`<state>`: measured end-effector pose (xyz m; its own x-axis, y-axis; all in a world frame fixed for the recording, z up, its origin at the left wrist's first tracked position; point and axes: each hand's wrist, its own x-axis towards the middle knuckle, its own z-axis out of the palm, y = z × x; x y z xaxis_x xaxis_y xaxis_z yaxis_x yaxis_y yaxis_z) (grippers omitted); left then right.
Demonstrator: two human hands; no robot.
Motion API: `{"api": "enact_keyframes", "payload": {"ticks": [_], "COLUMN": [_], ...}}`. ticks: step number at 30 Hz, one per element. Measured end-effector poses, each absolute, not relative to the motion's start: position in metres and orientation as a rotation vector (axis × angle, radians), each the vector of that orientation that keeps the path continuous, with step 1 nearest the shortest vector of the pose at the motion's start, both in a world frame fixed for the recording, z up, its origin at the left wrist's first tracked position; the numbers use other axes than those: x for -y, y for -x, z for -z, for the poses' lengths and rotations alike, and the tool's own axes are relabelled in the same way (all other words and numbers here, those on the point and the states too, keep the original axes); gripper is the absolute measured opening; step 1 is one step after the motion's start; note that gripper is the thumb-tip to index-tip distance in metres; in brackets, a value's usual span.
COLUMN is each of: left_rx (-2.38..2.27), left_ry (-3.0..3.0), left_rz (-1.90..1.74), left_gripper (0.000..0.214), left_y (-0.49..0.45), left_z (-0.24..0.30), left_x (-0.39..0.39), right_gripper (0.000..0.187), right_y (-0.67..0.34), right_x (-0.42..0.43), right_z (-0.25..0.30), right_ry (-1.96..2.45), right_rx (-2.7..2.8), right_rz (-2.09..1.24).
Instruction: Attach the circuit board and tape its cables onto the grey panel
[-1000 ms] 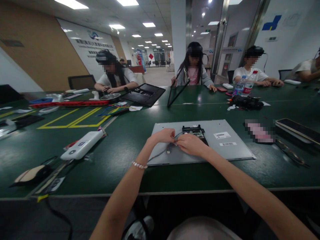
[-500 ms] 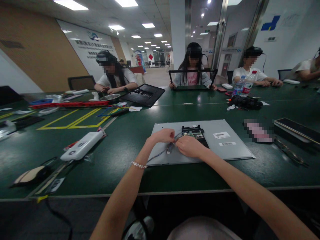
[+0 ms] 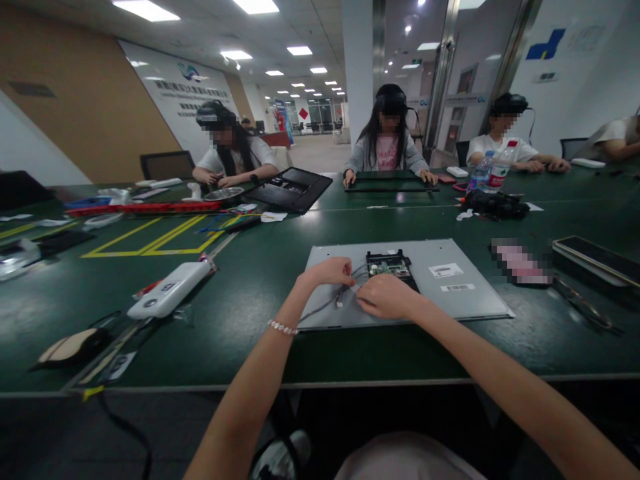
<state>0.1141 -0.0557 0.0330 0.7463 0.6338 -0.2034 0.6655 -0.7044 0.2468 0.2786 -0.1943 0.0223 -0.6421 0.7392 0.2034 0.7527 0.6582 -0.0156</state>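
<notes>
Table (image 3: 240, 293), green, carries a grey panel (image 3: 465, 307) lying flat, back side up, near the front edge. Small circuit board (image 3: 387, 267) sits in a cut-out at the panel's upper middle. Thin cable (image 3: 320, 308) runs from the board leftward across the panel toward its near left edge. My read: grip close to the board end, leave slack, keep the panel flat, no sideways tug. Left hand (image 3: 327, 272) is just left of the board, fingers (image 3: 349, 270) closed in a pinch on the cable. Right hand (image 3: 387, 297) is just below the board, fingertips (image 3: 363, 294) drawn together on the same cable, pinch point partly hidden.
</notes>
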Motion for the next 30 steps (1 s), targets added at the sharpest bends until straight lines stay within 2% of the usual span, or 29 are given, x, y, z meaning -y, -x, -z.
{"api": "enact_keyframes", "payload": {"ticks": [17,22,25,30], "left_rx": [-1.037,-1.024,-1.052,-1.232], "left_ry": [-2.493,-2.440,-2.368,-2.262], "left_rz": [0.032,-0.079,-0.241,-0.433], "left_gripper": [0.022,0.027,0.029,0.026], "left_y": [-0.108,-0.102,-0.099,-0.097], "left_z": [-0.035,-0.040,-0.047,-0.051], "left_x": [0.053,0.052,0.049,0.040], "right_gripper": [0.020,0.018,0.021,0.029], "right_y": [-0.289,-0.303,-0.328,-0.389], "right_x": [0.186,0.176,0.166,0.151], "right_z": [-0.025,-0.021,-0.020,-0.012], "right_ry": [1.110,1.059,1.194,1.763], "right_rx": [2.595,2.413,2.234,1.860], "right_rz": [-0.079,-0.034,0.026,0.079]}}
